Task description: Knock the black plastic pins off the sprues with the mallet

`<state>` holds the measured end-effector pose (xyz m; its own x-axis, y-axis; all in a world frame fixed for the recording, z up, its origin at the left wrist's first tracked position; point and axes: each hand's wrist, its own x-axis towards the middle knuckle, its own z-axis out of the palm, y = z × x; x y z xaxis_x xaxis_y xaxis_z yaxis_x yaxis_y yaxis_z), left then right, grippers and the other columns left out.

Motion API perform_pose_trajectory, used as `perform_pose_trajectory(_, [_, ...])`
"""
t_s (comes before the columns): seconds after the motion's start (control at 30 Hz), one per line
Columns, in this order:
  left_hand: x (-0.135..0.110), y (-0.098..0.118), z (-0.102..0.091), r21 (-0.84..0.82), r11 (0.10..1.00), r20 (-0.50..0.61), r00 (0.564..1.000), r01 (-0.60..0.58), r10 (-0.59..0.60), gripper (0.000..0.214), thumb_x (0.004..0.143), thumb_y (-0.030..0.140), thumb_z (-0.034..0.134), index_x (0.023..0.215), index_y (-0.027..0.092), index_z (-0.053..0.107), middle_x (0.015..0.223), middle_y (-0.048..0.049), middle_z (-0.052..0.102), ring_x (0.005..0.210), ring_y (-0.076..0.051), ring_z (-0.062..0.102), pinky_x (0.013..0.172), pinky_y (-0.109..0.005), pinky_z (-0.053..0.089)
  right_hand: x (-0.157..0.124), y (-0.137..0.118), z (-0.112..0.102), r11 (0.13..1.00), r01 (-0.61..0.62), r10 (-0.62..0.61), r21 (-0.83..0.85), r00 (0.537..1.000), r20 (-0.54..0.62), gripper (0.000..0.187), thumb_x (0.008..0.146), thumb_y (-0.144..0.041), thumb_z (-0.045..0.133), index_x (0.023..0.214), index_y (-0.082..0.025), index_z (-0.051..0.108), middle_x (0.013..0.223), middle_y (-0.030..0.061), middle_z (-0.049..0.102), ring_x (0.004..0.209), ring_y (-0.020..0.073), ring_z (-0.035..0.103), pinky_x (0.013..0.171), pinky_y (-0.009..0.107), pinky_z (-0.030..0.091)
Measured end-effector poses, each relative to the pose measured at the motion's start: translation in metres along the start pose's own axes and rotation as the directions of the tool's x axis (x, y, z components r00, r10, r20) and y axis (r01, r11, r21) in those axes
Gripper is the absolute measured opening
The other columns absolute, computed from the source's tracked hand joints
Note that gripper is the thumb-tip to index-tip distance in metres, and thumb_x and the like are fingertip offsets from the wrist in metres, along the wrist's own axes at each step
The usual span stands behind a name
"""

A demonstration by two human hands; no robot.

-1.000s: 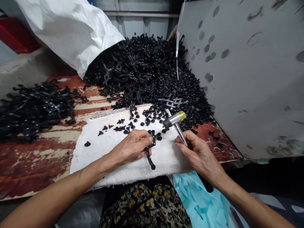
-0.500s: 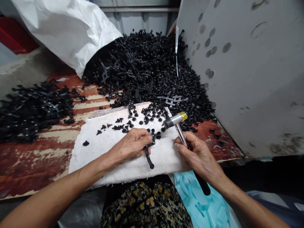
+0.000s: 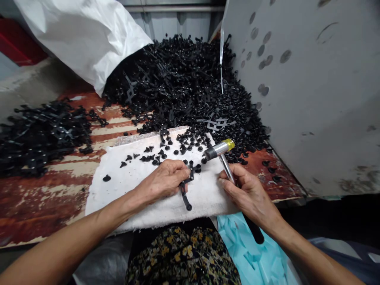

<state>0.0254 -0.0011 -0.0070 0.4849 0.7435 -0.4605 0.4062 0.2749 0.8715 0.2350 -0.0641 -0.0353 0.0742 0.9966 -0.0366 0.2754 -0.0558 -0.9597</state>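
My left hand [image 3: 168,178] is closed on a black jointed linkage piece [image 3: 186,198], whose narrow arms stick out past the fingers. Part of that piece is hidden by the hand. It is held over a white cloth pad [image 3: 118,206]. My right hand [image 3: 245,188] grips a small mallet [image 3: 219,149] by its handle, near the metal neck. The mallet has a silver head with one black face and one yellow face, raised to the right of the linkage. Loose black round-headed pegs [image 3: 154,159] lie scattered on the pad beyond both hands.
A large heap of black parts [image 3: 178,79] fills the back of the worn red-brown table [image 3: 59,198]. Another pile of black linkages [image 3: 38,138] is at left. A white sack [image 3: 89,35] hangs over the heap. A grey panel [image 3: 311,99] stands along the right.
Both hands keep nearly the same pose, with the linkage and the mallet still in them. Only a very slight shift of the view shows.
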Motion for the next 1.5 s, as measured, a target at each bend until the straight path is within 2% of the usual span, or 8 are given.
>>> perform_pose_trajectory(0.17, [0.001, 0.003, 0.001, 0.036, 0.999, -0.012, 1.000, 0.015, -0.014, 0.023, 0.083, 0.034, 0.053, 0.069, 0.017, 0.051, 0.054, 0.0019, 0.054, 0.035, -0.002, 0.028, 0.034, -0.015, 0.016, 0.000, 0.000, -0.001, 0.997, -0.043, 0.044, 0.069, 0.999, -0.018, 0.008, 0.075, -0.027, 0.061, 0.073, -0.021, 0.057, 0.058, -0.0073, 0.043, 0.046, 0.0085, 0.035, 0.042, 0.023, 0.028])
perform_pose_trajectory(0.33, [0.003, 0.007, 0.000, 0.069, 0.997, -0.016, 0.999, 0.037, -0.036, 0.024, 0.084, 0.033, 0.051, 0.066, 0.017, 0.050, 0.047, 0.0052, 0.044, 0.034, -0.003, 0.029, 0.034, -0.015, 0.019, 0.001, -0.002, -0.004, 0.969, -0.129, 0.138, 0.209, 0.990, -0.028, 0.014, 0.075, -0.030, 0.064, 0.077, -0.022, 0.053, 0.049, -0.0106, 0.042, 0.038, 0.0068, 0.033, 0.034, 0.019, 0.026])
perform_pose_trajectory(0.43, [0.003, 0.008, -0.001, 0.090, 0.995, -0.023, 0.999, 0.036, -0.034, 0.025, 0.083, 0.034, 0.052, 0.066, 0.017, 0.051, 0.049, 0.0039, 0.048, 0.034, -0.003, 0.031, 0.034, -0.015, 0.018, 0.005, -0.003, -0.007, 0.932, -0.175, 0.193, 0.316, 0.981, -0.025, 0.020, 0.075, -0.033, 0.066, 0.080, -0.023, 0.050, 0.045, -0.0122, 0.042, 0.034, 0.0063, 0.031, 0.030, 0.017, 0.026])
perform_pose_trajectory(0.6, [0.001, 0.009, 0.000, 0.053, 0.995, -0.029, 0.997, 0.080, -0.078, 0.024, 0.084, 0.035, 0.053, 0.068, 0.017, 0.051, 0.054, 0.0008, 0.056, 0.033, -0.003, 0.031, 0.032, -0.015, 0.017, 0.016, -0.003, -0.015, 0.860, -0.207, 0.239, 0.467, 0.971, -0.010, 0.028, 0.066, -0.030, 0.074, 0.078, -0.023, 0.049, 0.058, -0.0083, 0.054, 0.035, 0.0031, 0.033, 0.027, 0.013, 0.026])
perform_pose_trajectory(0.8, [0.002, 0.011, 0.002, -0.031, 0.995, -0.031, 0.995, 0.096, -0.097, 0.026, 0.083, 0.034, 0.056, 0.065, 0.017, 0.049, 0.046, 0.0046, 0.048, 0.031, -0.002, 0.029, 0.033, -0.015, 0.015, 0.023, 0.001, -0.022, 0.781, -0.240, 0.268, 0.577, 0.963, 0.038, 0.032, 0.062, -0.026, 0.078, 0.077, -0.022, 0.050, 0.064, -0.0068, 0.060, 0.035, 0.0014, 0.035, 0.027, 0.011, 0.027])
perform_pose_trajectory(1.13, [0.002, 0.006, -0.002, -0.152, 0.986, 0.006, 0.998, 0.062, -0.062, 0.029, 0.081, 0.038, 0.061, 0.065, 0.015, 0.052, 0.048, 0.0044, 0.051, 0.030, -0.001, 0.032, 0.032, -0.015, 0.013, 0.023, 0.007, -0.026, 0.726, -0.229, 0.237, 0.649, 0.968, 0.076, 0.031, 0.062, -0.022, 0.079, 0.078, -0.022, 0.052, 0.064, -0.0070, 0.059, 0.036, 0.0018, 0.036, 0.027, 0.010, 0.027])
perform_pose_trajectory(1.5, [0.001, 0.007, -0.001, -0.148, 0.987, -0.002, 0.998, 0.060, -0.061, 0.031, 0.078, 0.039, 0.065, 0.064, 0.015, 0.052, 0.048, 0.0046, 0.051, 0.031, -0.001, 0.031, 0.034, -0.016, 0.014, 0.023, 0.006, -0.026, 0.713, -0.221, 0.231, 0.665, 0.970, 0.075, 0.025, 0.064, -0.021, 0.076, 0.075, -0.022, 0.053, 0.063, -0.0062, 0.057, 0.037, 0.0020, 0.033, 0.028, 0.010, 0.027])
